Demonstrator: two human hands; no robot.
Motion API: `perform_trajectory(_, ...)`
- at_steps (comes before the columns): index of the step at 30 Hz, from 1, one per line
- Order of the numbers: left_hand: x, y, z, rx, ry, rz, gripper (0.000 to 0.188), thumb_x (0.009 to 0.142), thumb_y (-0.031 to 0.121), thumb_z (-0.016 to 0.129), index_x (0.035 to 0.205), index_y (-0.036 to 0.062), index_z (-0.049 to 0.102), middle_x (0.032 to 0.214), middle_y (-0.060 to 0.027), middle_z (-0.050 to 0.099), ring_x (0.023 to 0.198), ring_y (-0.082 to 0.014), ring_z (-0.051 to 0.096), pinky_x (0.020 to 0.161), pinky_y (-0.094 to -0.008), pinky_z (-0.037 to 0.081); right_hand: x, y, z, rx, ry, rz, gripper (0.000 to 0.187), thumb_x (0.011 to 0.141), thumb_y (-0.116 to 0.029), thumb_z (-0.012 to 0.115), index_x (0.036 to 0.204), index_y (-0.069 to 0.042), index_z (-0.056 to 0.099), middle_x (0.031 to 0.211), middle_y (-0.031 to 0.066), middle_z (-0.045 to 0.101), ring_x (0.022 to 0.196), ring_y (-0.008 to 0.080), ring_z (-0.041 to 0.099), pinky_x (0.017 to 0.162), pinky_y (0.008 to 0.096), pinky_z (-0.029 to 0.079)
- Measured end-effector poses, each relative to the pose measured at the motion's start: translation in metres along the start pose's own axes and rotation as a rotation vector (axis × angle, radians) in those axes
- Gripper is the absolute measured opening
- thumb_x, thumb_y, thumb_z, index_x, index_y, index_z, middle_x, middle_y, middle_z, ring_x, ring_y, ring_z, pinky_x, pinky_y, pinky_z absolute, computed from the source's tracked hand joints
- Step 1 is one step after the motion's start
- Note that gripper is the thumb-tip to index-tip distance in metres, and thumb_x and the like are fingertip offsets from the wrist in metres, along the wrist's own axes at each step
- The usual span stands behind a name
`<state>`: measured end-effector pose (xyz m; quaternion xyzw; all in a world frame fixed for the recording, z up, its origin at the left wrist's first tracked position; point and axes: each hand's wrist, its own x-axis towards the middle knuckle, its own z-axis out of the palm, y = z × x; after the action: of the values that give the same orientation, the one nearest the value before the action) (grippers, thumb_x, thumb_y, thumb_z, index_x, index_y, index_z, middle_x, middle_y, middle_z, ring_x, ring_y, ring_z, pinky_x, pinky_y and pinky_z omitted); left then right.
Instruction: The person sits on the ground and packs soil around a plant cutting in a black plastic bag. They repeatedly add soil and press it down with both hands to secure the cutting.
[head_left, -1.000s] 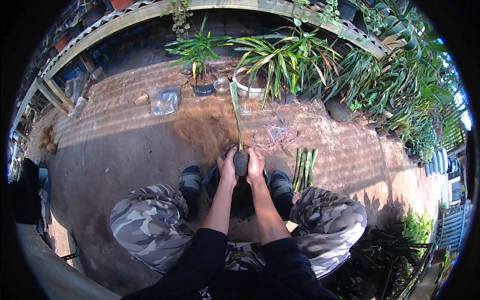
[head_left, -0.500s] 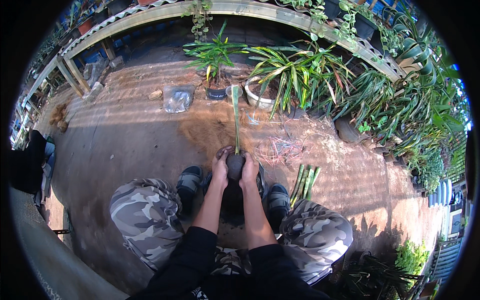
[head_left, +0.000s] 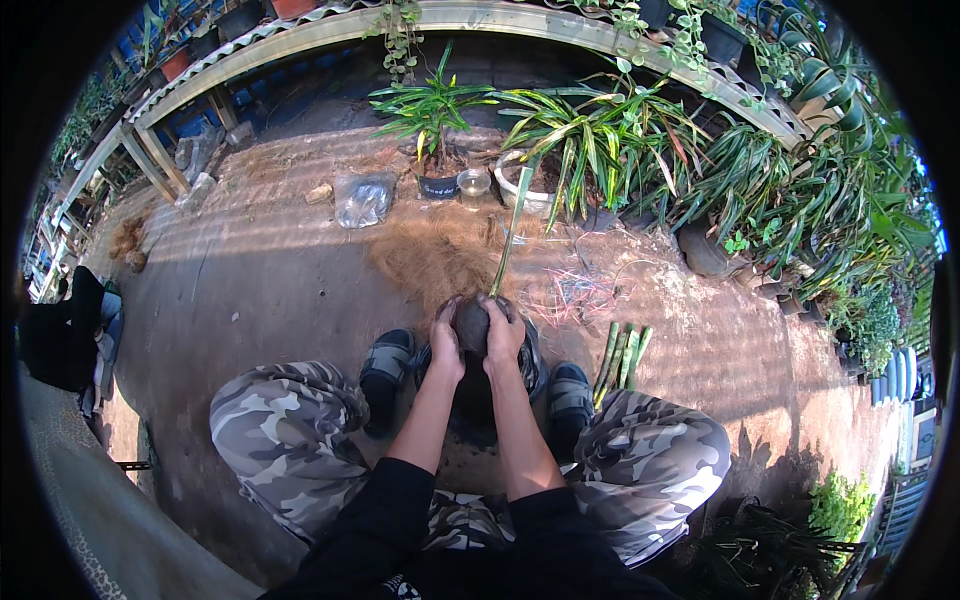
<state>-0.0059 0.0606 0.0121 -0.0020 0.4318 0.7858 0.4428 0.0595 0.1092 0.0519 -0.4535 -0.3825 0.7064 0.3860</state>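
Between my palms sits a dark, rounded ball of soil point(head_left: 471, 326). A long, narrow green leaf cutting point(head_left: 512, 232) rises from it, leaning to the right. My left hand point(head_left: 446, 335) is wrapped round the ball's left side. On the other side my right hand point(head_left: 505, 332) presses against it, its thumb by the base of the leaf. Under my hands, between my sandalled feet, is a black container point(head_left: 474, 398), mostly hidden by my forearms; its contents are hard to make out.
Brown fibre point(head_left: 430, 250) lies ahead, colourful plastic strings point(head_left: 572, 295) right of it. Several green leaf cuttings point(head_left: 622, 356) rest by my right foot. Behind stand a clear plastic bag point(head_left: 364, 200), a clear cup point(head_left: 473, 185), a black-potted plant point(head_left: 438, 187) and a white pot point(head_left: 530, 198).
The leaf has swung from nearly upright to a rightward lean as my hands turned the soil ball. My right hand has shifted up its side. The view has moved slightly.
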Motion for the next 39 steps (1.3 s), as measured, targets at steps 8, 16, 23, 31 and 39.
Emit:
perform_trajectory(8, -0.029, -0.007, -0.007, -0.452, -0.027, -0.301, 0.051, 0.096, 0.045, 0.034, 0.125, 0.0101, 0.057, 0.121, -0.0098, 0.062, 0.113, -0.0261, 0.060, 0.097, -0.0435, 0.048, -0.009, -0.013, -0.019, -0.618, -0.254, -0.255, 0.054, 0.076, -0.030, 0.077, 0.116, 0.002, 0.063, 0.116, 0.0155, 0.065, 0.110, 0.0242, 0.058, 0.097, 0.0343, 0.043)
perform_trajectory(16, -0.012, 0.007, -0.009, -0.409, -0.032, -0.354, 0.051, 0.096, 0.039, 0.029, 0.129, 0.0086, 0.053, 0.125, -0.0108, 0.059, 0.116, -0.0246, 0.058, 0.098, -0.0420, 0.048, 0.013, -0.013, -0.004, -0.611, -0.642, -0.431, 0.026, 0.081, -0.010, 0.068, 0.105, 0.001, 0.071, 0.120, 0.0123, 0.066, 0.123, 0.0215, 0.054, 0.106, 0.0316, 0.037)
perform_trajectory(23, -0.005, -0.003, -0.013, -0.534, -0.067, -0.239, 0.053, 0.099, 0.047, 0.030, 0.131, 0.0098, 0.051, 0.127, -0.0095, 0.058, 0.120, -0.0243, 0.055, 0.104, -0.0413, 0.042, 0.006, -0.007, -0.001, -0.560, -0.131, -0.343, 0.034, 0.082, -0.026, 0.071, 0.105, -0.001, 0.071, 0.098, 0.0146, 0.072, 0.094, 0.0271, 0.069, 0.087, 0.0336, 0.051)
perform_trajectory(31, -0.005, -0.026, -0.018, -0.365, 0.020, -0.351, 0.047, 0.104, 0.043, 0.026, 0.131, 0.0136, 0.051, 0.129, -0.0074, 0.057, 0.119, -0.0225, 0.055, 0.103, -0.0393, 0.044, 0.008, 0.001, -0.022, -0.656, -0.449, -0.482, 0.026, 0.082, -0.013, 0.061, 0.103, -0.004, 0.072, 0.103, 0.0144, 0.071, 0.099, 0.0281, 0.067, 0.091, 0.0357, 0.050)
perform_trajectory(39, -0.021, -0.012, -0.021, -0.517, -0.234, -0.229, 0.071, 0.095, 0.064, 0.028, 0.132, 0.0085, 0.053, 0.138, -0.0094, 0.052, 0.128, -0.0273, 0.049, 0.109, -0.0456, 0.036, 0.006, -0.009, -0.021, -0.514, -0.098, 0.002, 0.035, 0.090, -0.025, 0.064, 0.110, 0.004, 0.067, 0.105, 0.0121, 0.069, 0.091, 0.0169, 0.064, 0.079, 0.0299, 0.050)
